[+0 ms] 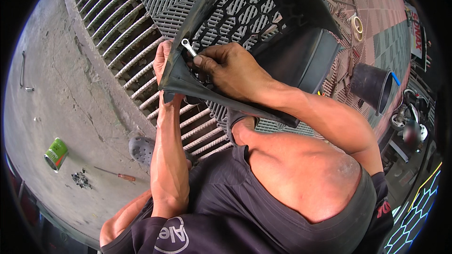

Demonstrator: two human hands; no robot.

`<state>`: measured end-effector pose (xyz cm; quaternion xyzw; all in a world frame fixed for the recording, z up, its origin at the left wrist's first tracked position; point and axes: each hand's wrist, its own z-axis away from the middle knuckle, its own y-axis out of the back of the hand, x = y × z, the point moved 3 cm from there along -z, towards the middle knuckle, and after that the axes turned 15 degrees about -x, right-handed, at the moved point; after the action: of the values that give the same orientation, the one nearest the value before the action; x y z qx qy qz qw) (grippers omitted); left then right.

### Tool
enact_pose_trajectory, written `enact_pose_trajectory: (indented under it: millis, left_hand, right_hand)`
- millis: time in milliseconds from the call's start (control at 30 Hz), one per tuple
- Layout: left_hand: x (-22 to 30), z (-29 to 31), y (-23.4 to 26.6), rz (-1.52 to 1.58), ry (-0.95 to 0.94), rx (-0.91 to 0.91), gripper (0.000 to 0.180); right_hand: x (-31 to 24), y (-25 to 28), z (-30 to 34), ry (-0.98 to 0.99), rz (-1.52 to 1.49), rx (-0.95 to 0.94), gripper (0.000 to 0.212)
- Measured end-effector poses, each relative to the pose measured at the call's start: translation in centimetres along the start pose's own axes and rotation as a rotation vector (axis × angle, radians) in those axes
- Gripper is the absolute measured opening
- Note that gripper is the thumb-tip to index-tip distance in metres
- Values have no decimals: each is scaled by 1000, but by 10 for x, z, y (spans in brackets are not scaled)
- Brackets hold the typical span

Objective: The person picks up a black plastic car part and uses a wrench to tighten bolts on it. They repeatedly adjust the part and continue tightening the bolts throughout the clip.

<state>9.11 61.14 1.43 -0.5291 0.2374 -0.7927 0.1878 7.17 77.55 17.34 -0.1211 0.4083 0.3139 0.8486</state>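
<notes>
A large black plastic panel [307, 67] with a honeycomb mesh leans in front of me over the floor grating. My right hand [235, 71] is closed on a small silver ring wrench [188, 46], pinched between thumb and fingers near the panel's left corner. The wrench's ring end points up and left, by the panel's inner edge. On the panel's outer left side, my left hand [162, 58] grips the edge, its fingers partly hidden behind the plastic. Whatever fastener lies under my right hand cannot be seen.
On the concrete at left lie an orange-handled screwdriver [126, 177], a heap of small dark parts [82, 178], a green can [57, 154] and a long metal tool [22, 69]. A barred drain grate [123, 42] runs beneath. At right stand a black bucket [367, 83] and a tape roll [358, 26].
</notes>
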Motion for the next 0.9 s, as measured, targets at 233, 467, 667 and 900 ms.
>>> enact_pose_trajectory:
  millis: [233, 467, 667, 900]
  left_hand:
    - [18, 3, -18, -102, -57, -23, 32]
    - [13, 1, -21, 105, 35, -39, 31]
    - [17, 0, -26, 34, 116, 21, 29]
    - [15, 1, 0, -878, -270, -26, 32]
  right_hand:
    - [-5, 24, -11, -33, 257, -91, 30]
    - [-40, 48, -14, -49, 523, -255, 32]
    - [-63, 45, -9, -136, 549, -332, 29]
    - [-8, -5, -11, -137, -56, -57, 32]
